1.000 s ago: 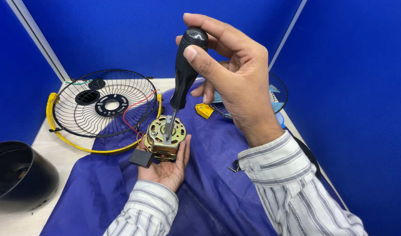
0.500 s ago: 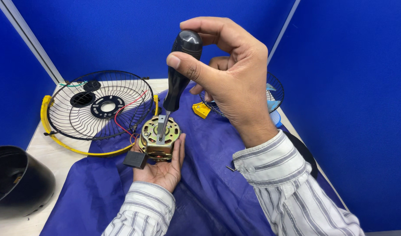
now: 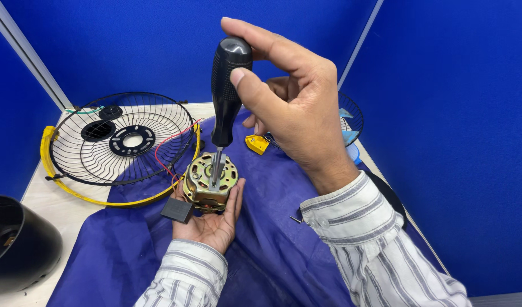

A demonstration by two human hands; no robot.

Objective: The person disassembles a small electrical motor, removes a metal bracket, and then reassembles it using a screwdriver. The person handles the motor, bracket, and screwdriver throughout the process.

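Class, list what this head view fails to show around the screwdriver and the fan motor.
- Screwdriver tip: too small to tell which screw it meets on the fan motor.
- Motor underside: hidden by the left hand.
- Second fan guard: mostly behind the right hand.
- Black housing: cut off by the left edge.

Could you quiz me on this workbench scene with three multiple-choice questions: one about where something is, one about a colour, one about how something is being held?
1. Where does the fan motor sit?
A. In the left hand's palm
B. Inside the wire fan guard
C. On the bare tabletop

2. What colour is the rim of the wire fan guard?
A. Red
B. Yellow
C. White

3. How does the right hand hold the screwdriver?
A. Flat on the cloth
B. Sideways
C. Upright, tip down on the motor

Answers: 1 A, the palm cups the motor from below. 2 B, a yellow band rings the guard. 3 C, the black handle points up and the shaft meets the motor's top.
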